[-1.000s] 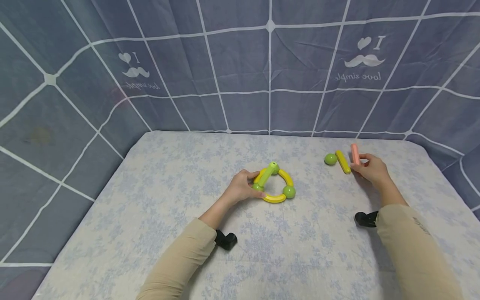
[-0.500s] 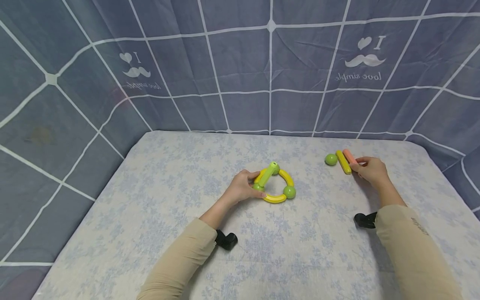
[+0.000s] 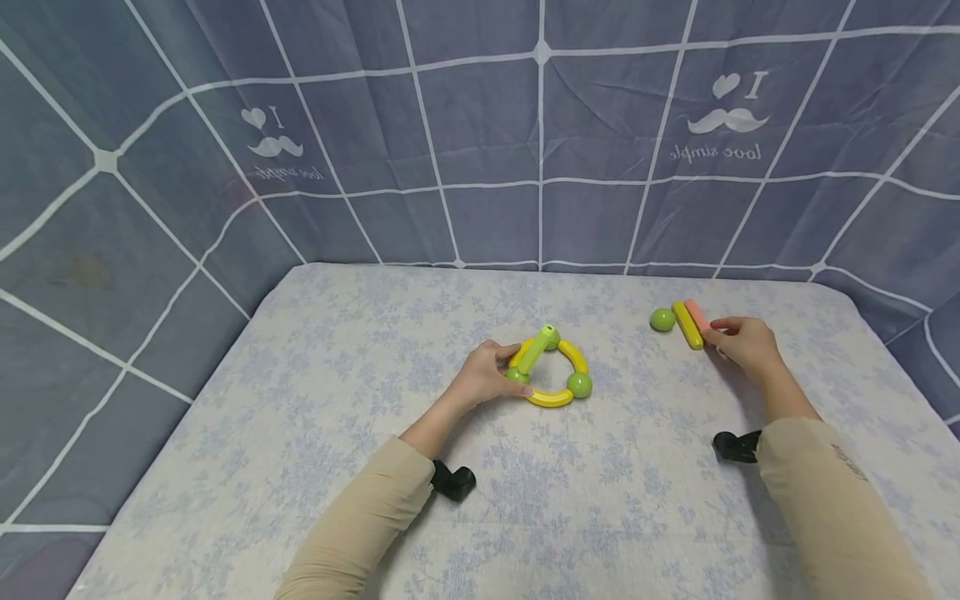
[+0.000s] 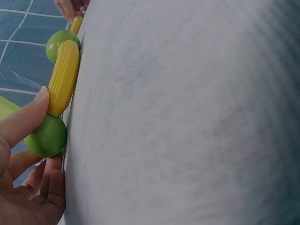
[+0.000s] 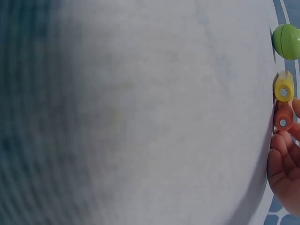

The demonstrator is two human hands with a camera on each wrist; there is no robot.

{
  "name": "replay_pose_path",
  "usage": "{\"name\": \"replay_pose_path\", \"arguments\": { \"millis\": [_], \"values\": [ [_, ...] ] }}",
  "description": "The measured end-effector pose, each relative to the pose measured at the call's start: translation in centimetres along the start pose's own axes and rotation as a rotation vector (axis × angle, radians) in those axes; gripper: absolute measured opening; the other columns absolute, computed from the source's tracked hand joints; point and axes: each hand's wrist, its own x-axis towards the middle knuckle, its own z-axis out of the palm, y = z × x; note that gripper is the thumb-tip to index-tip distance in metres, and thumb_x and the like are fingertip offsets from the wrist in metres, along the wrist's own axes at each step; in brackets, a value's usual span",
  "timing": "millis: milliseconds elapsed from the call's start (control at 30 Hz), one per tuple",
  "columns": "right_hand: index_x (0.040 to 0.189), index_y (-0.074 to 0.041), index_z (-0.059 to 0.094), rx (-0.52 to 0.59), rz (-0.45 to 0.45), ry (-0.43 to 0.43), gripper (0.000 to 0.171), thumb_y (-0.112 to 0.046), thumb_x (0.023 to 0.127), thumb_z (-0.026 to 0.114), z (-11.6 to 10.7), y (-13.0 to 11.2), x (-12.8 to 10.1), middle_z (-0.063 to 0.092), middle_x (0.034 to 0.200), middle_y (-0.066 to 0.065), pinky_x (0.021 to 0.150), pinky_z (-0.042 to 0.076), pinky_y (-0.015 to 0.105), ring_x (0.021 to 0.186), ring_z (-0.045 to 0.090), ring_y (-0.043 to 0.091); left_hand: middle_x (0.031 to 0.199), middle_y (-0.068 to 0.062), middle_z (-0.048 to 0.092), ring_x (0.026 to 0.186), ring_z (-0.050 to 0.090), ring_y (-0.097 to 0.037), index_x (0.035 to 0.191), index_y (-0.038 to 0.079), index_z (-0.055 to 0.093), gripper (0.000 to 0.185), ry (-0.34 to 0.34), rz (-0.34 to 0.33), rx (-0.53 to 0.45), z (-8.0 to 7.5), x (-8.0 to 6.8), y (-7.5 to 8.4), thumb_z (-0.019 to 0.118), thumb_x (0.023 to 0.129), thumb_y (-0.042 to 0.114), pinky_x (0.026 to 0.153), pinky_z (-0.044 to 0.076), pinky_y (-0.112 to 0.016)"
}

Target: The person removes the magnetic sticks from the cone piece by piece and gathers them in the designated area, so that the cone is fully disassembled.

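Pink stick (image 3: 697, 315) is lying on the table (image 3: 315, 400) beside the yellow stick (image 3: 686, 324), our right hand (image 3: 742, 343) pinching its near end; left hand (image 3: 483, 375) is gripping the ring (image 3: 551, 372); a loose pinch is risking knocking both sticks.

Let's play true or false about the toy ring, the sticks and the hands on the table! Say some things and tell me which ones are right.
1. The left hand holds the ring toy made of yellow curved pieces and green balls. True.
2. The pink stick stands straight up on the table. False: it lies flat, right beside the yellow stick.
3. A loose green ball lies next to the yellow stick. True.
4. The right hand is up in the air, far from the sticks. False: it is down by the table with its fingers at the pink stick.
5. A light green stick pokes up from the ring toy. True.
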Motion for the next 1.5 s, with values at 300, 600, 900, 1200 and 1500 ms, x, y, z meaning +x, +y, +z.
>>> {"name": "replay_pose_path", "arguments": {
  "millis": [300,600,900,1200,1500],
  "values": [
    [0.128,0.013,0.044,-0.001,-0.026,-0.038,0.057,-0.029,0.092,0.054,-0.6,-0.1,-0.5,0.050,0.111,0.030,0.062,0.047,0.026,0.082,0.057,0.025,0.097,-0.008,0.049,0.083,0.047,-0.018,0.135,0.003,0.048,0.080,0.002,0.009,-0.006,0.0,-0.1,-0.1,0.086,0.065,0.015,0.069,0.043,-0.024],
    [0.131,0.009,0.044,0.029,-0.143,0.005,0.056,-0.027,0.091,0.060,-1.0,-2.5,-1.1,0.052,0.108,0.025,0.064,0.048,0.030,0.085,0.054,0.025,0.097,-0.008,0.049,0.083,0.047,-0.018,0.135,0.003,0.048,0.079,-0.002,0.011,-0.007,0.0,-0.1,0.0,0.085,0.066,0.015,0.070,0.043,-0.024],
    [0.129,0.005,0.050,0.128,-0.285,-0.081,0.051,-0.022,0.088,0.065,0.7,-6.1,-2.0,0.055,0.106,0.018,0.065,0.047,0.026,0.084,0.050,0.009,0.099,-0.008,0.050,0.087,0.048,-0.018,0.135,0.003,0.048,0.080,-0.003,0.007,0.005,0.1,0.0,0.0,0.086,0.066,0.015,0.074,0.045,-0.026],
    [0.127,0.004,0.053,0.209,-0.394,-0.222,0.050,-0.017,0.085,0.069,4.0,-8.8,-2.8,0.060,0.107,0.018,0.072,0.048,0.022,0.093,0.057,0.023,0.099,-0.009,0.050,0.086,0.048,-0.018,0.135,0.003,0.048,0.080,-0.003,0.004,0.009,0.1,0.0,-0.2,0.086,0.066,0.015,0.073,0.045,-0.026],
    [0.129,0.004,0.051,0.292,-0.418,-0.373,0.054,-0.014,0.083,0.072,6.9,-11.6,-3.5,0.057,0.114,0.023,0.079,0.049,0.028,0.101,0.056,0.028,0.099,-0.009,0.050,0.086,0.049,-0.019,0.135,0.002,0.048,0.080,-0.006,0.014,-0.004,0.0,0.0,0.0,0.085,0.066,0.015,0.073,0.046,-0.026]
  ]
}}
